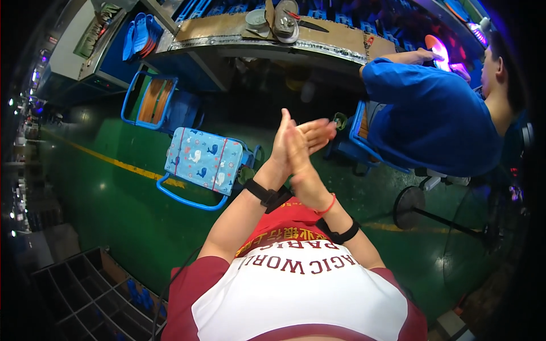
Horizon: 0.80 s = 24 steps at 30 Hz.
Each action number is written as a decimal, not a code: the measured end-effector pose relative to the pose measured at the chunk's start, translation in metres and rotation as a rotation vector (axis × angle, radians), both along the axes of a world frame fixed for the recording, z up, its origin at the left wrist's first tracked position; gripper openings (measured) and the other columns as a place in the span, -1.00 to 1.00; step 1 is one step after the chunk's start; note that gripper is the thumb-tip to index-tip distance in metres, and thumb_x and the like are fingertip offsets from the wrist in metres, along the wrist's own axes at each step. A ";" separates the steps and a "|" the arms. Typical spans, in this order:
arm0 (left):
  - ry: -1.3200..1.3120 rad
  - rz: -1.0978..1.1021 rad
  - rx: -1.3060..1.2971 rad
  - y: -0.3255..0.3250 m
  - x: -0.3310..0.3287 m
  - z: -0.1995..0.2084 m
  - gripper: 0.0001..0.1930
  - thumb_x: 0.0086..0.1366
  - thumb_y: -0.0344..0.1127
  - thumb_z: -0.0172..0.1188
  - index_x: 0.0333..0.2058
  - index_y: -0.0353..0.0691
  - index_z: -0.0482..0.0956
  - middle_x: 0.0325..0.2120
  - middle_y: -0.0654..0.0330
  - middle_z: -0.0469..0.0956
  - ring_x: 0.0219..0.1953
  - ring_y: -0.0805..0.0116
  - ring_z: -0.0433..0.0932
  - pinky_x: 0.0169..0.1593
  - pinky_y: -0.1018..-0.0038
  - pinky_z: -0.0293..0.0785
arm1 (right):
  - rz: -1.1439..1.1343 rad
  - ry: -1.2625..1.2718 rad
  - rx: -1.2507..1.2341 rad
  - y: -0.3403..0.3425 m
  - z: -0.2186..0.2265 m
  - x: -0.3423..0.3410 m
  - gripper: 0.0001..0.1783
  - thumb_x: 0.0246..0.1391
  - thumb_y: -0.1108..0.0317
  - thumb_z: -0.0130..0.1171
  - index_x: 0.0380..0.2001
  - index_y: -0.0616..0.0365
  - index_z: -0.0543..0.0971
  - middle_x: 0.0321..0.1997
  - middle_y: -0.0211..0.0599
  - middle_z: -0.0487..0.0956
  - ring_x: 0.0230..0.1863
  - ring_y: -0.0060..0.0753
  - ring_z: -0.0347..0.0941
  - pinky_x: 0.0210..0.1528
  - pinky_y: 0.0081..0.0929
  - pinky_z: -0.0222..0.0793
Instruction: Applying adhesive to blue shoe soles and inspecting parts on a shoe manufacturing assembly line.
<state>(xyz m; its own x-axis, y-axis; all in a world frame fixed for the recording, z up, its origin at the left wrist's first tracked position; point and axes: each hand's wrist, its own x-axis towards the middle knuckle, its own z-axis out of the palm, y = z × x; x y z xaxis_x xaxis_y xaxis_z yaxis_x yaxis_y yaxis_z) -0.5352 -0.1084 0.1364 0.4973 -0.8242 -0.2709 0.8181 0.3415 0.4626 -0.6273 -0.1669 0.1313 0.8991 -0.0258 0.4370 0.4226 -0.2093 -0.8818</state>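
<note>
My left hand (282, 152) and my right hand (300, 163) meet palm to palm in front of my chest. Their fingers are stretched out, slightly smeared by motion, and I see no object between them. Black straps (265, 192) circle both forearms, and a red cord (326, 204) is round my right wrist. Beyond and to the left of my hands stands a blue-framed chair with a whale-patterned cushion (199, 159). A red apron (284, 219) hangs at my waist.
A cardboard-topped workbench (335, 46) holds a grey shoe (286, 21). At right, a seated co-worker in blue (432, 113) holds a shoe sole (437, 50). Another blue chair (154, 101), a round black stand base (409, 207) and a compartmented crate (79, 295) stand around me on the green floor.
</note>
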 end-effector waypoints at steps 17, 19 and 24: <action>0.062 0.052 -0.253 0.010 0.017 0.012 -0.27 0.46 0.20 -0.51 0.34 -0.28 0.07 0.33 0.09 0.14 0.36 0.24 0.12 0.40 0.28 -0.02 | -0.533 0.094 -0.537 -0.048 0.002 0.110 -0.36 0.27 0.11 -0.09 0.30 0.28 0.22 0.36 0.02 0.25 0.40 0.10 0.08 0.40 -0.01 -0.09; 0.169 0.083 -0.203 0.017 0.022 0.011 -0.29 0.47 0.17 -0.47 0.33 -0.31 0.06 0.33 0.06 0.15 0.37 0.21 0.12 0.41 0.27 -0.03 | -0.584 0.124 -0.557 -0.049 -0.012 0.119 -0.33 0.26 0.11 -0.09 0.31 0.30 0.18 0.37 0.09 0.21 0.42 0.11 0.05 0.39 -0.03 -0.05; 0.035 0.207 -0.163 0.027 0.056 0.008 -0.30 0.48 0.12 -0.48 0.34 -0.35 0.02 0.34 0.02 0.12 0.38 0.18 0.08 0.42 0.29 -0.05 | -0.563 -0.005 -0.588 -0.008 -0.023 0.118 -0.36 0.23 0.24 -0.09 0.32 0.31 0.18 0.38 0.04 0.21 0.44 0.11 0.00 0.42 -0.04 -0.16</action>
